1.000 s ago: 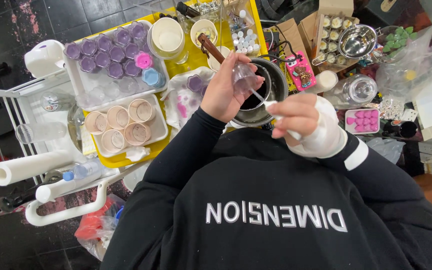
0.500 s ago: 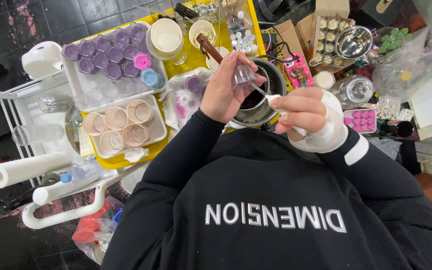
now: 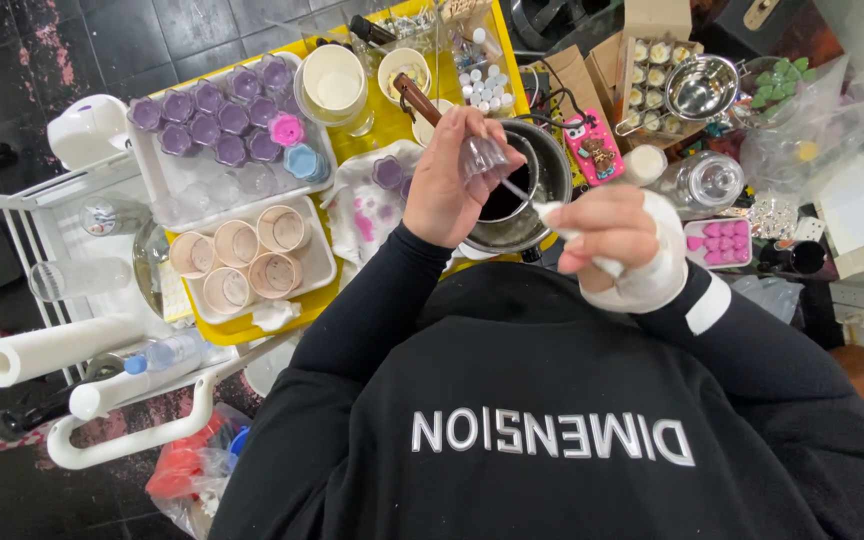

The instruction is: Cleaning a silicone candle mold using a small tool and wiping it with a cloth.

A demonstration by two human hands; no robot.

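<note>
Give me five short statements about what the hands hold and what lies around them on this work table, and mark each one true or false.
1. The left hand holds a small clear cup over the dark pot. True.
2. The right hand is bare from fingers to wrist. False: a white wrap covers its wrist and part of the palm.
3. The right hand pinches a thin stick that reaches up to the clear cup. True.
4. The white tray of round beige moulds lies to the right of the pot. False: it lies to the left, on the yellow surface.
5. The pink mould tray holds purple pieces. False: its pieces are pink.
</note>
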